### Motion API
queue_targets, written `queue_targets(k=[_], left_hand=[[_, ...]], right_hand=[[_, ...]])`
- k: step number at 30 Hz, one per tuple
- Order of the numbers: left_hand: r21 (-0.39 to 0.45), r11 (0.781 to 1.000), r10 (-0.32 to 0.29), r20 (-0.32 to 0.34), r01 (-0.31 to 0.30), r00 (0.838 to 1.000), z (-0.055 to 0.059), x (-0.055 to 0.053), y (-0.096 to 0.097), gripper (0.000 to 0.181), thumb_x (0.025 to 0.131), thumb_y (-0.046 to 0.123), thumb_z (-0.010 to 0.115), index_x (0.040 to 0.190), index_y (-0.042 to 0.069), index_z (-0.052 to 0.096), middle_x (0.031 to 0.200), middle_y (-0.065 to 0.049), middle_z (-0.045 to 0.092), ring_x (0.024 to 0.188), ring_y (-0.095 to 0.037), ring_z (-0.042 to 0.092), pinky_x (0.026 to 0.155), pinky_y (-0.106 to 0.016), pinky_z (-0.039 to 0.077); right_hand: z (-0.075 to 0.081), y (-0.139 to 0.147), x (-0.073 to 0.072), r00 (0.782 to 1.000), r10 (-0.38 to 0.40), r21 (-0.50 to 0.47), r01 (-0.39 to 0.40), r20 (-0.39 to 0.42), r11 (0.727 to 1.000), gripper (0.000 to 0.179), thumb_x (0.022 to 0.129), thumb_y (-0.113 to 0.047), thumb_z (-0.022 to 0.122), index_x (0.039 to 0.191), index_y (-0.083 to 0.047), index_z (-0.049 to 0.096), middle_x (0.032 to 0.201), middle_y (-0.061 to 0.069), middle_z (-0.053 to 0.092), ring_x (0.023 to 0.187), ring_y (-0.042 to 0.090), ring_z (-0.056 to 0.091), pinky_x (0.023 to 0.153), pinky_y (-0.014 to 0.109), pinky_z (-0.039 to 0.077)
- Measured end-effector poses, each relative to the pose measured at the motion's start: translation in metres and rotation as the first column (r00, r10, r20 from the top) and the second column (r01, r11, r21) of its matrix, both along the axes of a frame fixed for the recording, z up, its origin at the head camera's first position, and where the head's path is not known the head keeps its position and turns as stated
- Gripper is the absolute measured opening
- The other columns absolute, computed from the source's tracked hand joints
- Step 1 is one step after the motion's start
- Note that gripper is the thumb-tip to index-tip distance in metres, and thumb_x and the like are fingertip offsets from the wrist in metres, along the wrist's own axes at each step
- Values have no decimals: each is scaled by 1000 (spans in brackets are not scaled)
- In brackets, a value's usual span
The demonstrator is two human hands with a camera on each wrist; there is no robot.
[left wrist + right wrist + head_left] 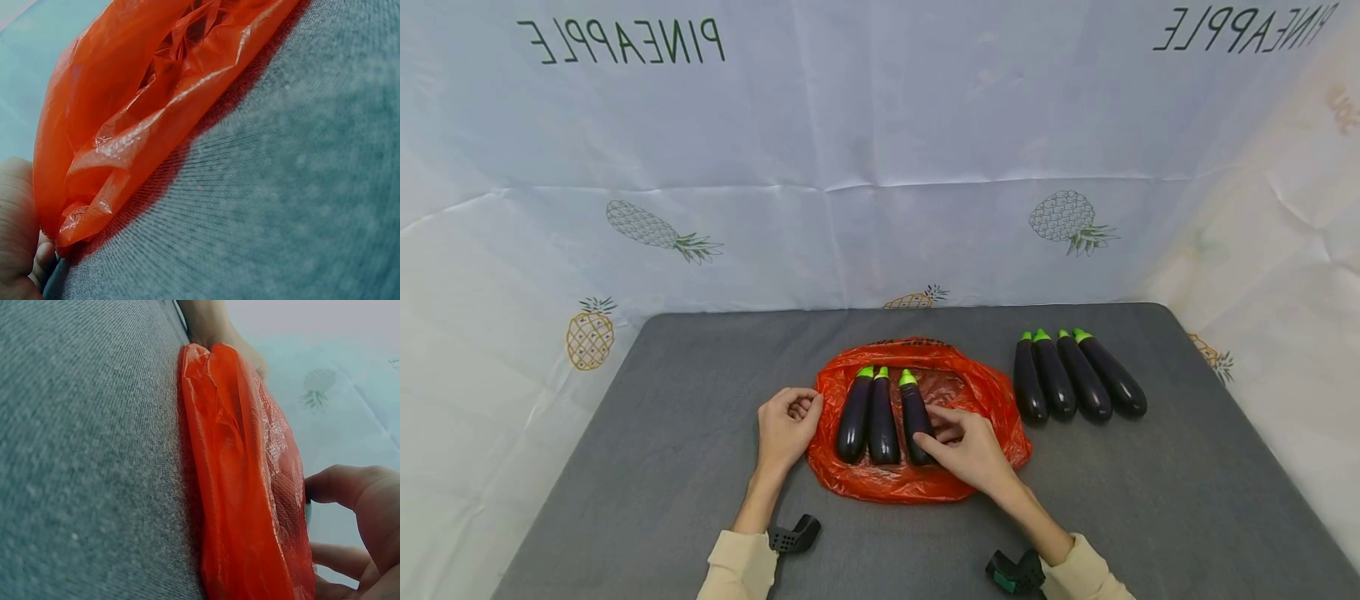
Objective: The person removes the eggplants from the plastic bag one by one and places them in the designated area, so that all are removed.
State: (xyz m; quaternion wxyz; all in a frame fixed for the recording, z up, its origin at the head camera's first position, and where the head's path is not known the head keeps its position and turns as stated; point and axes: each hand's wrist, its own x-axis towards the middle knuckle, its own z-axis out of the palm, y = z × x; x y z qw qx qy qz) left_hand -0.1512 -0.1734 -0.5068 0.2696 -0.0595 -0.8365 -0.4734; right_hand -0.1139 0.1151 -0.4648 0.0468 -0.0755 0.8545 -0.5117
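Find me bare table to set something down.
The table has two bare patches: from the left hand to the left edge, and on the near right, between the right sleeve, four eggplants and the right edge. It's crowded at the red bag, with three eggplants inside and the right hand gripping one.

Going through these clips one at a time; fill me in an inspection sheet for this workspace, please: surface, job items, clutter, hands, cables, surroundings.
Surface: grey table, cloth-like texture.
Job items: three eggplants lie in an open red bag; four more eggplants lie side by side on the table, right of the bag.
Clutter: nothing seen.
Left hand: pinches the bag's left edge.
Right hand: thumb and fingers hold the rightmost bagged eggplant.
Wrists: a dark device at each, left and right.
Cables: nothing seen.
Surroundings: pale, creased sheet with pineapple drawings and mirrored "PINEAPPLE" lettering.
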Motion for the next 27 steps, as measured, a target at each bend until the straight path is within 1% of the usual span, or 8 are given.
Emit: queue_targets(k=[5,9,15,19,22,27], left_hand=[[3,1000,-4,-9,4,1000,0,0,0,6,83,1,79,79,3,75,67,-6,67,58,-2,55,54,-11,45],[6,1000,-11,-23,11,1000,-1,0,0,6,83,0,79,79,3,75,67,-6,66,57,-2,54,53,-11,45],[8,1000,-16,-29,17,999,-1,0,0,6,83,0,79,79,4,75,67,-6,66,57,-2,55,53,-11,45],[6,1000,-10,-27,11,1000,-2,0,-1,6,83,1,79,79,4,75,67,-6,66,57,-2,55,53,-11,45],[6,1000,-8,-23,8,1000,-2,-1,0,6,83,0,79,79,4,75,67,-6,66,57,-2,54,53,-11,45],[11,1000,-3,-10,3,1000,-1,0,0,6,83,1,79,79,4,75,67,-5,67,57,-2,55,53,-11,45]], right_hand=[[2,0,0,999,-36,-27,36,17,999,46,87,-18,81,130,-6,70,110,12,76,82,12,72,70,20,57],[4,2,0,999,-41,-42,41,15,998,46,87,-16,81,130,-6,70,111,13,76,82,12,71,70,19,57],[9,6,1,998,-57,-35,57,-21,998,46,86,-14,82,129,-7,70,108,12,76,80,10,68,72,19,56],[13,10,0,997,-68,-27,67,-41,997,47,85,-14,82,130,-8,70,106,12,75,78,9,68,69,19,56],[16,13,0,995,-74,-21,73,-63,997,48,85,-14,82,130,-9,70,110,14,75,77,9,68,66,20,55],[21,18,-1,991,-92,-9,92,-93,996,48,85,-14,83,130,-8,70,115,15,73,78,11,68,68,20,56]])
